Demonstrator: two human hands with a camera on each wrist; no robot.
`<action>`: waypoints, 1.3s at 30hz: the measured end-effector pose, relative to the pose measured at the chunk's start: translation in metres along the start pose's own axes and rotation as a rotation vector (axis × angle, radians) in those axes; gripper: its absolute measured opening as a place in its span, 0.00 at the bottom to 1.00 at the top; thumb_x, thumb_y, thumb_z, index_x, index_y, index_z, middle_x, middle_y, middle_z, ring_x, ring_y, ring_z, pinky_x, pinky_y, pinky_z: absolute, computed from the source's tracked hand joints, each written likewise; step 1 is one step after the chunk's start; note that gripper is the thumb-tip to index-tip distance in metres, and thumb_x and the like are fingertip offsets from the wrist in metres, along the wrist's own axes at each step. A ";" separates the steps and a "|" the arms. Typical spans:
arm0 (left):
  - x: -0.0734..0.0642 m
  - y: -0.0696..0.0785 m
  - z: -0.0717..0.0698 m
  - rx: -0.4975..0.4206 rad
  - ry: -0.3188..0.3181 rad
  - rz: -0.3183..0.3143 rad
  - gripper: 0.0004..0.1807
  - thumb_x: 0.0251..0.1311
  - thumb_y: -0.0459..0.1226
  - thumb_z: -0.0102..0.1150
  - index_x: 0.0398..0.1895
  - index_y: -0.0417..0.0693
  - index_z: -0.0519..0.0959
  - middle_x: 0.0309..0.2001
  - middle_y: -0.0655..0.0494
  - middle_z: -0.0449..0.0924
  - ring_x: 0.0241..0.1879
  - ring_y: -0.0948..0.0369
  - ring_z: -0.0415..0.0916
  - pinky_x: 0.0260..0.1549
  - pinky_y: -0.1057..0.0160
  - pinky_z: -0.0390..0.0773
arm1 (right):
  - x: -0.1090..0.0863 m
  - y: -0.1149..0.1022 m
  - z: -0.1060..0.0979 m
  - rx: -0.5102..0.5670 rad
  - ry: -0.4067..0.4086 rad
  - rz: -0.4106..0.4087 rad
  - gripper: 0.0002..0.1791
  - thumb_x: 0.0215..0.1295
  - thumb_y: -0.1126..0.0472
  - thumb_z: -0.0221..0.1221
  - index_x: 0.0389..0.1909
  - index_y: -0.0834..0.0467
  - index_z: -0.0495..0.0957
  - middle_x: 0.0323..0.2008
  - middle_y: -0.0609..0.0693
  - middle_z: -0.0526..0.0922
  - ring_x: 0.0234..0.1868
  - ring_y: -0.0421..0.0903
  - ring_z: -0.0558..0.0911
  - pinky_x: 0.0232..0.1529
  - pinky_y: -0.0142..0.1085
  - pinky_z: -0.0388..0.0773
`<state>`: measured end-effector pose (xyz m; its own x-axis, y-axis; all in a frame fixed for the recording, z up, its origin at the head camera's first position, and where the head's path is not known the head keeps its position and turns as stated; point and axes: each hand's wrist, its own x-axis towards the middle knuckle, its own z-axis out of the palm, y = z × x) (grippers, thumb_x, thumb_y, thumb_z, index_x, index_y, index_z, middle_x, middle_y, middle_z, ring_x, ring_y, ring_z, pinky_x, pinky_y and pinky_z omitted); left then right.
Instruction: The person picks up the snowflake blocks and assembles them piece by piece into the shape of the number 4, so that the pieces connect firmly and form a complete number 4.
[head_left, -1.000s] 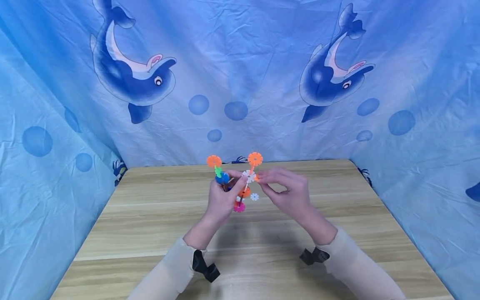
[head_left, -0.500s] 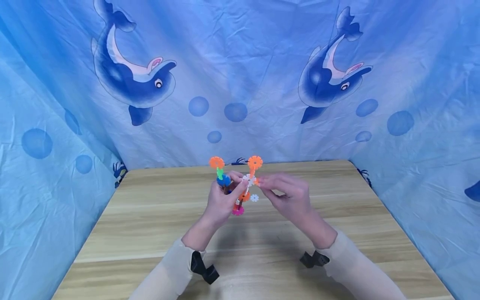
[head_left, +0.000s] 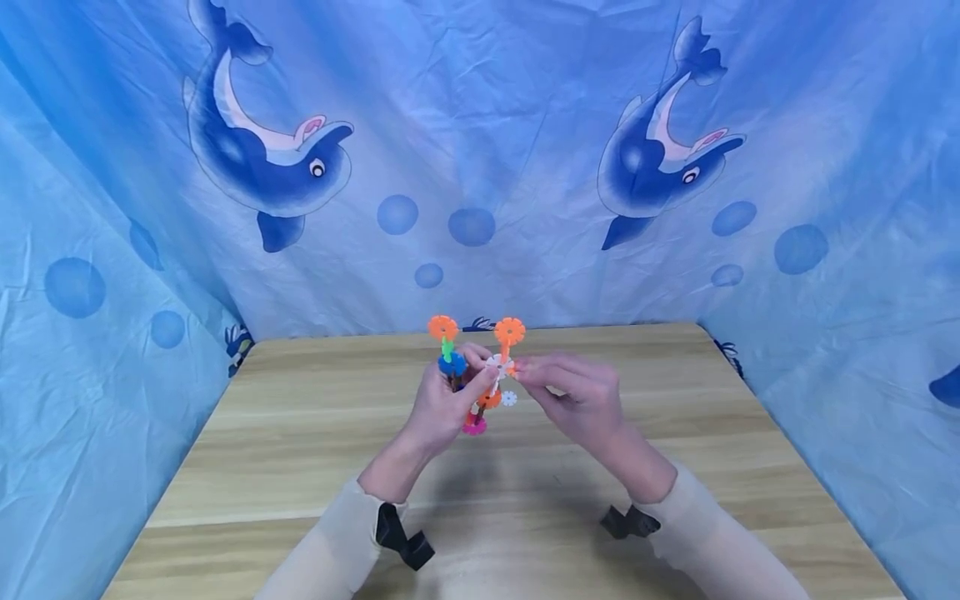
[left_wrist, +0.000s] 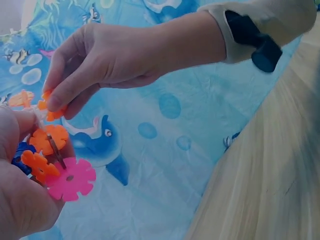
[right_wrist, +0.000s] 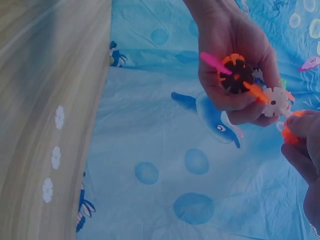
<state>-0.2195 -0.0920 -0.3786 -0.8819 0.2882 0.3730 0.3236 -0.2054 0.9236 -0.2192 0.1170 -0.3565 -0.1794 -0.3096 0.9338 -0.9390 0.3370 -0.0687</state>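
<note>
My left hand (head_left: 441, 408) holds a joined cluster of notched plastic snowflake discs above the table. In it are a blue disc (head_left: 452, 364), a green disc (head_left: 447, 348), upper orange discs (head_left: 510, 331), a white disc (head_left: 498, 365) under the thumb, and a pink disc (left_wrist: 72, 179) at the lower end. A dark brown disc (right_wrist: 236, 75) shows in the right wrist view. With thumb and fingers, my right hand (head_left: 581, 390) pinches an orange snowflake disc (left_wrist: 52, 108) at the cluster's right side, against the white disc. The fingertips partly hide that joint.
The wood-grain table (head_left: 300, 467) lies beneath both hands. Three loose white snowflake discs (right_wrist: 55, 157) lie in a row on it in the right wrist view. A blue dolphin-print cloth (head_left: 480, 125) hangs behind and at both sides.
The cluster has tilted and sunk slightly, its upper left orange disc shifting right and down. Both hands have dropped a little while keeping their holds.
</note>
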 end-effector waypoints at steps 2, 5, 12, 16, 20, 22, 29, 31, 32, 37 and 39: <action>-0.001 -0.001 0.000 -0.010 0.016 -0.006 0.07 0.75 0.32 0.61 0.39 0.36 0.75 0.48 0.59 0.79 0.37 0.63 0.73 0.34 0.71 0.73 | 0.001 0.000 0.000 -0.018 -0.026 0.003 0.10 0.72 0.59 0.68 0.34 0.63 0.90 0.34 0.58 0.93 0.35 0.53 0.93 0.40 0.38 0.91; 0.000 -0.002 0.003 -0.025 0.073 -0.006 0.07 0.76 0.33 0.61 0.42 0.36 0.77 0.47 0.59 0.82 0.40 0.62 0.78 0.37 0.71 0.78 | 0.003 0.003 0.001 -0.026 -0.037 0.001 0.06 0.68 0.63 0.72 0.34 0.63 0.90 0.34 0.58 0.93 0.35 0.53 0.93 0.40 0.39 0.91; 0.002 -0.002 0.008 -0.064 0.225 -0.001 0.07 0.72 0.31 0.64 0.48 0.36 0.82 0.41 0.61 0.86 0.39 0.63 0.85 0.40 0.69 0.85 | 0.006 0.007 0.005 -0.046 -0.037 0.015 0.05 0.58 0.71 0.75 0.34 0.61 0.89 0.33 0.54 0.92 0.35 0.50 0.92 0.41 0.40 0.91; 0.003 -0.001 0.003 -0.082 0.269 -0.035 0.06 0.71 0.31 0.65 0.47 0.38 0.84 0.41 0.60 0.87 0.39 0.62 0.87 0.42 0.67 0.88 | 0.004 0.012 0.005 -0.073 -0.072 0.097 0.11 0.54 0.70 0.77 0.38 0.61 0.89 0.35 0.54 0.92 0.37 0.50 0.92 0.42 0.40 0.92; 0.004 0.003 -0.005 -0.075 0.323 -0.059 0.05 0.71 0.32 0.66 0.46 0.43 0.83 0.41 0.60 0.88 0.42 0.61 0.88 0.44 0.66 0.89 | -0.003 0.024 0.004 -0.153 -0.139 0.241 0.17 0.51 0.66 0.80 0.43 0.59 0.89 0.38 0.53 0.93 0.38 0.50 0.91 0.41 0.42 0.92; 0.005 0.005 -0.010 -0.072 0.341 -0.053 0.06 0.70 0.32 0.66 0.47 0.43 0.83 0.42 0.60 0.87 0.43 0.61 0.88 0.45 0.67 0.89 | -0.009 0.033 0.005 -0.173 -0.191 0.304 0.16 0.53 0.65 0.80 0.43 0.59 0.89 0.38 0.53 0.92 0.37 0.51 0.91 0.40 0.43 0.91; 0.004 0.007 -0.018 -0.063 0.364 -0.037 0.05 0.70 0.30 0.66 0.46 0.45 0.83 0.42 0.61 0.87 0.42 0.59 0.87 0.44 0.66 0.89 | -0.034 0.057 0.020 -0.164 -0.460 0.540 0.10 0.63 0.64 0.73 0.45 0.59 0.89 0.43 0.52 0.92 0.40 0.49 0.90 0.42 0.40 0.91; 0.004 0.008 -0.019 -0.062 0.363 -0.031 0.05 0.70 0.31 0.66 0.46 0.45 0.83 0.42 0.61 0.87 0.42 0.58 0.88 0.44 0.66 0.89 | -0.040 0.062 0.025 -0.156 -0.533 0.599 0.10 0.65 0.64 0.72 0.46 0.59 0.89 0.44 0.52 0.91 0.41 0.48 0.89 0.43 0.39 0.91; 0.004 0.008 -0.019 -0.060 0.360 -0.028 0.05 0.70 0.31 0.66 0.46 0.45 0.83 0.42 0.61 0.87 0.41 0.59 0.87 0.44 0.66 0.89 | -0.044 0.065 0.028 -0.151 -0.566 0.623 0.10 0.65 0.64 0.72 0.47 0.59 0.89 0.45 0.52 0.91 0.42 0.48 0.89 0.43 0.39 0.91; 0.003 0.010 -0.019 -0.059 0.353 -0.008 0.05 0.70 0.30 0.66 0.46 0.43 0.83 0.42 0.61 0.87 0.41 0.61 0.86 0.43 0.67 0.88 | -0.058 0.074 0.042 -0.128 -0.723 0.702 0.11 0.67 0.63 0.71 0.48 0.59 0.89 0.46 0.54 0.91 0.43 0.47 0.89 0.45 0.39 0.90; 0.003 0.010 -0.019 -0.055 0.349 -0.002 0.05 0.69 0.29 0.65 0.45 0.43 0.83 0.42 0.61 0.87 0.41 0.61 0.86 0.43 0.67 0.88 | -0.063 0.077 0.048 -0.118 -0.765 0.723 0.11 0.67 0.63 0.71 0.49 0.59 0.89 0.47 0.54 0.91 0.44 0.48 0.89 0.46 0.41 0.90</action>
<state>-0.2257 -0.1112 -0.3701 -0.9495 -0.0464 0.3102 0.3114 -0.2583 0.9145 -0.2940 0.1196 -0.4369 -0.8601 -0.4643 0.2112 -0.5075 0.7368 -0.4467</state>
